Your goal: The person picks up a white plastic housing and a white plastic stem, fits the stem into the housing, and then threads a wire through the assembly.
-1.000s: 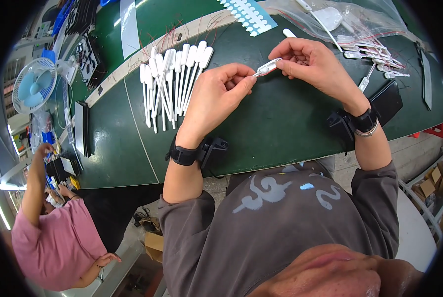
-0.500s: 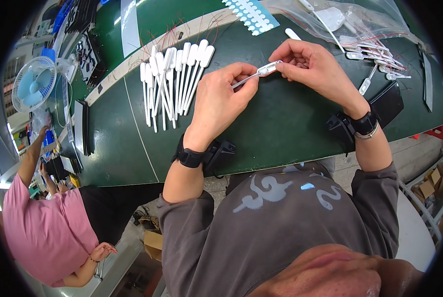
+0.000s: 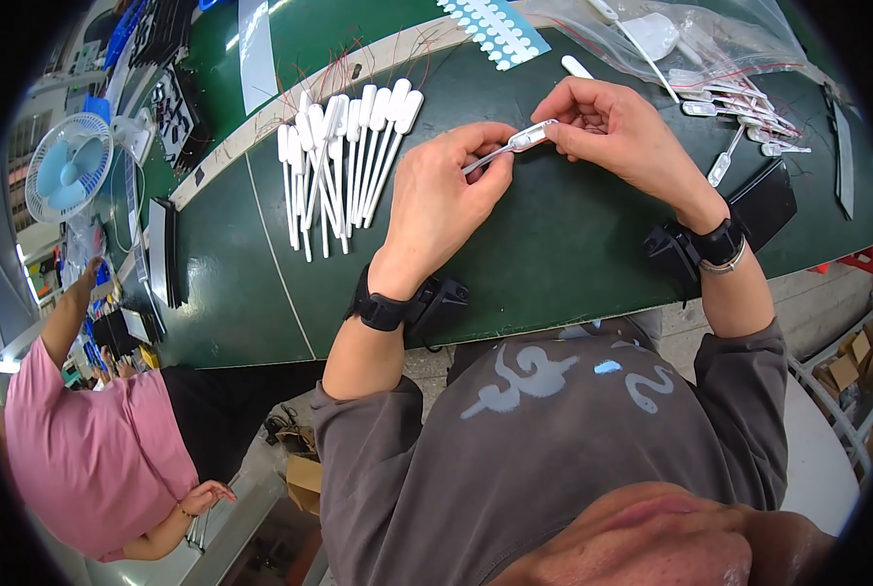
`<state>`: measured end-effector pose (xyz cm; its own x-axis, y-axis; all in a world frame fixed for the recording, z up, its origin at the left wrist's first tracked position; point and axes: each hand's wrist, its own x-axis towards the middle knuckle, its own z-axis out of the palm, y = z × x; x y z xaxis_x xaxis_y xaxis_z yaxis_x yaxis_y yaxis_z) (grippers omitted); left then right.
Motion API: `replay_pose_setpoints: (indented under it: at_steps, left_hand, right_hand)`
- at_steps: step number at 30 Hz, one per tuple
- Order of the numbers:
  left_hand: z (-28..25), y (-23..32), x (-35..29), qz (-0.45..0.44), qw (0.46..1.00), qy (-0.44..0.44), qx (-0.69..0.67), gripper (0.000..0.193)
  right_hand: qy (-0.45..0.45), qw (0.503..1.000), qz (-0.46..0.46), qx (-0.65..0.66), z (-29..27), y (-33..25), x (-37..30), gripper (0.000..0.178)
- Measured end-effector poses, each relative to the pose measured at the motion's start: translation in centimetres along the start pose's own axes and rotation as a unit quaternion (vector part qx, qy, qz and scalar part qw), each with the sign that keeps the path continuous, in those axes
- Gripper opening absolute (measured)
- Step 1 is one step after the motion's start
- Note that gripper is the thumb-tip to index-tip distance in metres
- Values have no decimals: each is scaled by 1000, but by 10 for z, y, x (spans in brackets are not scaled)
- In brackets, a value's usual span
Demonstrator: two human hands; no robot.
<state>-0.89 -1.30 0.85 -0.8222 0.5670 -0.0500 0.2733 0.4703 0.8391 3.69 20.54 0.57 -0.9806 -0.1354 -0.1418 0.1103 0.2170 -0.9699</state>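
Observation:
Above the table I hold a thin white plastic stick with a wider, hollow-looking end (image 3: 528,139). My left hand (image 3: 443,190) is closed round its shaft, thumb and fingers pinching. At the wide end, the thumb and fingertips of my right hand (image 3: 627,142) are pinched together, gripping its tip. Whatever small part may lie between those fingertips is hidden. To the left of my left hand lies a row of similar white sticks (image 3: 351,146), wide ends away from me, with fine red wires coming from them. Another white wide end (image 3: 576,67) shows just beyond my right hand.
More white sticks with open ends (image 3: 739,107) are heaped at the right, by a clear plastic bag (image 3: 690,49). A light-blue sheet of white stickers (image 3: 495,31) lies at the back. A black flat case (image 3: 767,200) sits behind my right wrist. At the left are a fan (image 3: 68,166) and a co-worker in pink (image 3: 95,449).
My left hand has shifted slightly right, and the held stick's wide end has turned a little. The right hand stays nearly in place. At the left, the co-worker's raised arm has moved a bit.

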Motion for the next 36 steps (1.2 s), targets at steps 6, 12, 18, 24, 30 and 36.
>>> replay_pose_setpoints:
  at_steps: [6, 12, 18, 24, 30, 36]
  left_hand:
    - [2, 3, -2, 18, 1000, 19, 9, 22]
    - [0, 0, 0, -33, 999, -24, -15, 25]
    - [-3, -8, 5, -71, 990, -49, -107, 24]
    - [-3, -8, 5, -83, 983, -47, -158, 21]
    - [-7, -8, 8, -121, 970, -89, -190, 20]
    - [-8, -7, 8, -105, 969, -119, -191, 22]
  right_hand:
    - [-3, 1000, 0, 15, 0, 1, 0, 13]
    - [-6, 1000, 6, 21, 1, -1, 0, 12]
    - [-4, 1000, -25, -2, 2, 0, 0, 12]
    - [-9, 1000, -8, 0, 3, -2, 0, 11]
    - [-23, 1000, -7, 16, 5, 1, 0, 11]
    - [-46, 998, 20, 48, 1, 1, 0, 13]
